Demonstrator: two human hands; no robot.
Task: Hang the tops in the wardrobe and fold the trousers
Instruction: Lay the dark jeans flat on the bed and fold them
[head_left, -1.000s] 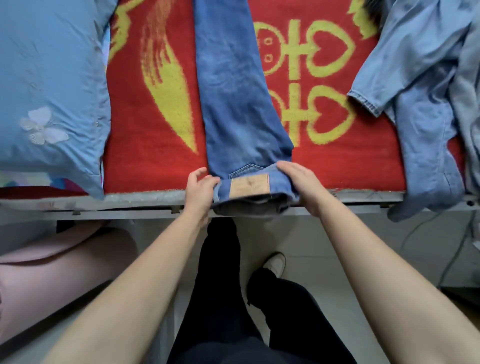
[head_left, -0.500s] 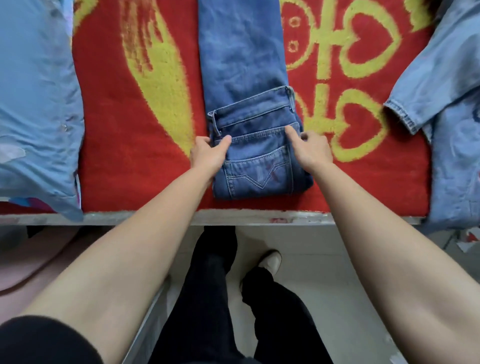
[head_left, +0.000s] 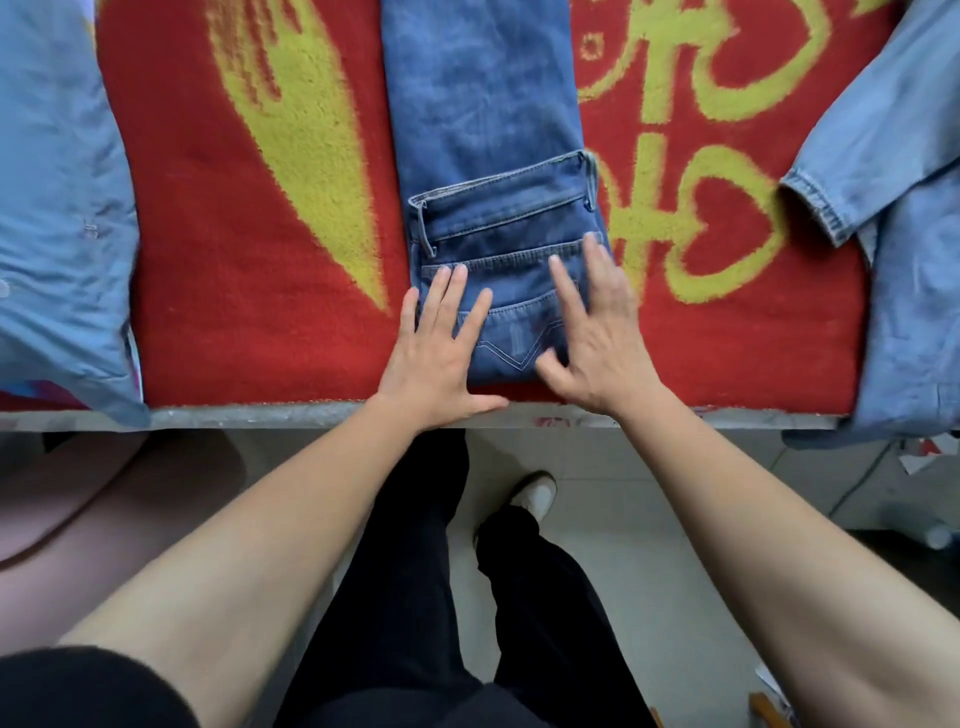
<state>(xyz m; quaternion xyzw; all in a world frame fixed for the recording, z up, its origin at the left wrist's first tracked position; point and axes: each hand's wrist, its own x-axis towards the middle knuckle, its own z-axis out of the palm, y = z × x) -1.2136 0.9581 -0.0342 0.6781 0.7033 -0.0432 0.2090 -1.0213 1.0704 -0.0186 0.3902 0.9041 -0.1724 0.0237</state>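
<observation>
Blue jeans (head_left: 483, 130) lie lengthwise on the red and yellow blanket (head_left: 249, 218), legs running away from me. Their waist end is folded over onto the legs, back pocket (head_left: 511, 338) facing up near the bed's front edge. My left hand (head_left: 441, 348) lies flat with straight fingers on the left side of the folded part. My right hand (head_left: 592, 332) rests with spread fingers on its right side, slightly blurred. Neither hand grips the cloth.
A light blue pillow (head_left: 52, 208) lies at the left of the bed. A pale denim top (head_left: 893, 208) hangs over the right edge. The bed's grey frame (head_left: 260, 415) runs across below the blanket. My black-trousered legs and a white shoe (head_left: 535, 496) stand on the tiled floor.
Both hands lifted the waist end from the bed edge and folded it over onto the legs. They let go of the fold's sides and now lie flat on it.
</observation>
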